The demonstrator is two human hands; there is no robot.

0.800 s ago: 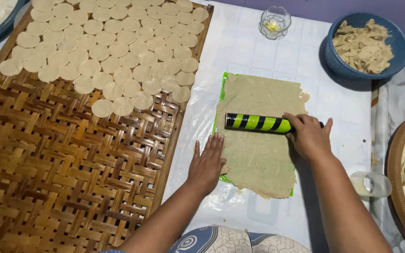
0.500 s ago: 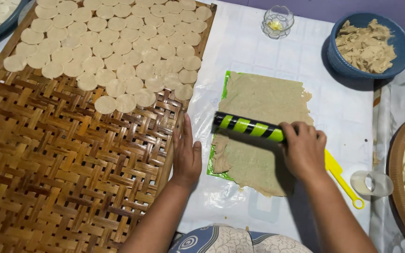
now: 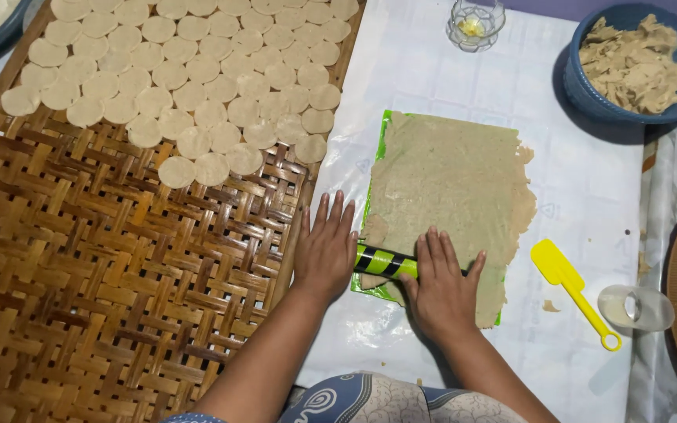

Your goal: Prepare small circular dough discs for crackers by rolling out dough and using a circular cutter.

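A thin beige dough sheet [image 3: 452,188] lies on a green mat [image 3: 378,149] over white plastic. A green-and-black striped rolling pin [image 3: 381,262] rests across the sheet's near end. My left hand [image 3: 325,247] lies flat with fingers spread, its edge against the pin's left end. My right hand [image 3: 440,286] presses palm-down on the right part of the pin, covering it.
A woven bamboo tray [image 3: 103,298] at left carries several round dough discs [image 3: 197,78] at its far end. A yellow spatula [image 3: 570,286] and a clear round cutter [image 3: 635,307] lie to the right. A blue bowl [image 3: 589,98] of dough scraps and a small glass [image 3: 476,22] stand at the back.
Both hands have rolled the pin toward me, from the middle of the sheet to its near end. The yellow spatula, hidden earlier, now lies uncovered at right.
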